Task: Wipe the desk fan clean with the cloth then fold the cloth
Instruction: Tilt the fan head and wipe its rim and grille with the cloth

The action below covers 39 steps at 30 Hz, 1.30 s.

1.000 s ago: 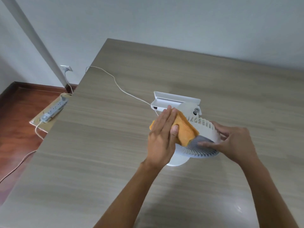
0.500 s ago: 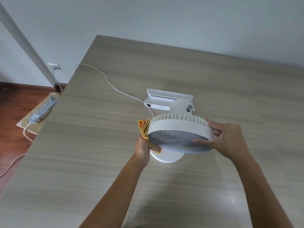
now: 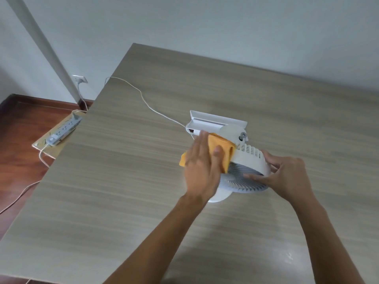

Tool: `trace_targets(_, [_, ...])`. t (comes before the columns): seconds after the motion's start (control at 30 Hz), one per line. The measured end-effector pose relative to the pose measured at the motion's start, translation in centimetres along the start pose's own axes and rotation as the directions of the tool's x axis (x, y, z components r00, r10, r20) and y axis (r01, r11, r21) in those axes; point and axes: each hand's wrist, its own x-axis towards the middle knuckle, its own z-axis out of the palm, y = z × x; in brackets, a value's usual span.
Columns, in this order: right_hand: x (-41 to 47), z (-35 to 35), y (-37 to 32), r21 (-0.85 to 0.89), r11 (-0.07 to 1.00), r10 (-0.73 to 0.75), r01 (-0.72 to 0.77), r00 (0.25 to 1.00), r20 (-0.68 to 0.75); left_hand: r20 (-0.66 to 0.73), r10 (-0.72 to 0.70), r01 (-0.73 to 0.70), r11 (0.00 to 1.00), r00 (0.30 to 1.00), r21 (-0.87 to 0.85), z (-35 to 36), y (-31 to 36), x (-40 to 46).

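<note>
A white desk fan (image 3: 249,160) stands near the middle of the wooden table (image 3: 127,181), its head tipped so the grille faces down toward me. My left hand (image 3: 202,167) lies flat over a folded orange cloth (image 3: 222,147), pressing it against the left side of the fan's head. My right hand (image 3: 287,177) grips the fan's right rim, thumb on the grille and fingers behind. The fan's round base (image 3: 220,194) shows below the head, partly hidden by my left wrist.
A white tray-like box (image 3: 215,120) lies just behind the fan. The fan's white cable (image 3: 143,101) runs across the table to its left edge. Below that edge, a power strip (image 3: 63,128) sits on a board on the floor. A grey wall stands behind.
My left hand came up from under the fan's left edge and now presses the cloth on top of the head's left side. The right hand kept its grip.
</note>
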Motion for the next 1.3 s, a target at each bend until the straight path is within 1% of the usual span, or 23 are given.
trace_targets(0.07, [-0.1, 0.0, 0.1, -0.003, 1.000, 0.008, -0.008, 1.000, -0.009, -0.019, 0.154, -0.149, 0.977, 0.988, 0.149, 0.5, 0.7, 0.1])
trace_targets(0.17, [0.0, 0.1, 0.3, -0.040, 0.999, -0.012, 0.011, 1.000, -0.019, -0.020, 0.356, -0.336, 0.900, 0.934, 0.278, 1.4, 1.6, 0.1])
trace_targets(0.23, [0.1, 0.0, 0.7, -0.097, 0.995, -0.034, 0.032, 0.999, -0.023, 0.046, 0.474, -0.461, 0.822, 0.879, 0.335, 2.2, 2.5, 0.0])
trace_targets(0.3, [0.0, -0.3, 1.0, -0.142, 0.988, -0.062, 0.057, 0.997, -0.034, 0.116, 0.588, -0.584, 0.722, 0.801, 0.372, 2.7, 3.1, -0.3])
trace_targets(0.37, [-0.2, -0.5, 1.3, -0.113, 0.993, -0.036, 0.034, 0.999, -0.024, 0.113, 0.654, -0.646, 0.679, 0.748, 0.349, 3.0, 2.9, 0.0])
trace_targets(0.43, [-0.1, -0.4, 1.0, -0.086, 0.996, -0.017, 0.016, 1.000, -0.017, 0.032, 0.663, -0.637, 0.703, 0.748, 0.316, 2.8, 2.4, 0.4])
trace_targets(0.5, [0.0, -0.3, 0.7, -0.075, 0.997, -0.024, 0.024, 1.000, 0.001, -0.046, 0.614, -0.580, 0.765, 0.788, 0.279, 2.6, 1.9, 0.5])
trace_targets(0.57, [-0.1, -0.3, 0.6, -0.017, 1.000, -0.009, 0.010, 1.000, 0.010, -0.101, 0.503, -0.477, 0.856, 0.859, 0.200, 2.1, 1.1, 0.6])
trace_targets(0.63, [-0.2, -0.5, 0.5, 0.044, 0.999, 0.021, -0.021, 1.000, 0.003, -0.134, 0.309, -0.299, 0.950, 0.942, 0.086, 1.4, 0.1, 0.6])
trace_targets(0.67, [-0.3, -0.4, 0.4, 0.059, 0.998, 0.023, -0.024, 1.000, 0.006, -0.133, 0.203, -0.203, 0.979, 0.970, 0.015, 1.0, -0.5, 0.6])
trace_targets(0.73, [-0.4, -0.2, 0.3, 0.068, 0.998, 0.004, -0.005, 1.000, 0.006, -0.124, -0.074, 0.057, 0.989, 0.990, -0.133, 0.4, -1.4, 0.6])
trace_targets(0.77, [-0.4, -0.1, 0.3, 0.072, 0.997, 0.004, -0.004, 1.000, -0.002, -0.103, -0.253, 0.222, 0.944, 0.962, -0.244, 0.4, -2.1, 0.8])
trace_targets(0.8, [-0.3, -0.1, 0.3, 0.083, 0.997, 0.009, -0.008, 1.000, -0.008, -0.058, -0.431, 0.378, 0.843, 0.901, -0.384, 0.4, -2.5, 1.1])
trace_targets(0.83, [-0.1, 0.0, 0.4, 0.096, 0.995, 0.020, -0.018, 1.000, -0.014, -0.003, -0.573, 0.496, 0.713, 0.820, -0.496, 0.5, -2.9, 1.2])
trace_targets(0.87, [0.0, 0.0, 0.6, 0.101, 0.995, 0.024, -0.022, 1.000, -0.020, 0.062, -0.663, 0.575, 0.595, 0.746, -0.561, 0.5, -3.4, 1.2])
trace_targets(0.9, [0.0, 0.0, 0.7, 0.096, 0.995, 0.026, -0.024, 0.999, -0.023, 0.121, -0.710, 0.621, 0.505, 0.693, -0.600, 0.7, -3.8, 1.2])
trace_targets(0.97, [0.1, 0.1, 1.0, 0.090, 0.996, 0.014, -0.012, 1.000, -0.021, 0.242, -0.730, 0.638, 0.327, 0.639, -0.697, 1.4, -4.9, 1.3])
trace_targets(1.03, [0.2, 0.3, 1.0, 0.084, 0.996, 0.004, -0.004, 1.000, -0.009, 0.375, -0.678, 0.618, 0.150, 0.632, -0.771, 2.3, -6.1, 1.2])
trace_targets(1.07, [0.4, 0.4, 0.9, 0.077, 0.997, 0.007, -0.007, 1.000, -0.002, 0.432, -0.657, 0.625, 0.078, 0.618, -0.776, 2.8, -6.6, 0.8])
trace_targets(1.13, [0.7, 0.3, 0.9, 0.072, 0.997, 0.032, -0.033, 0.999, 0.013, 0.538, -0.638, 0.693, -0.009, 0.552, -0.721, 4.0, -7.1, -0.7])
trace_targets(1.2, [0.8, 0.2, 1.3, 0.093, 0.995, 0.045, -0.046, 0.999, 0.018, 0.622, -0.590, 0.738, -0.064, 0.514, -0.671, 5.0, -7.9, -1.7])
trace_targets(1.27, [0.8, 0.0, 1.8, 0.112, 0.992, 0.050, -0.051, 0.999, 0.012, 0.605, -0.594, 0.739, -0.028, 0.529, -0.673, 5.0, -8.0, -1.4])
trace_targets(1.3, [0.7, 0.0, 1.9, 0.115, 0.992, 0.054, -0.055, 0.999, 0.008, 0.573, -0.612, 0.730, 0.010, 0.545, -0.683, 4.7, -7.8, -1.1])
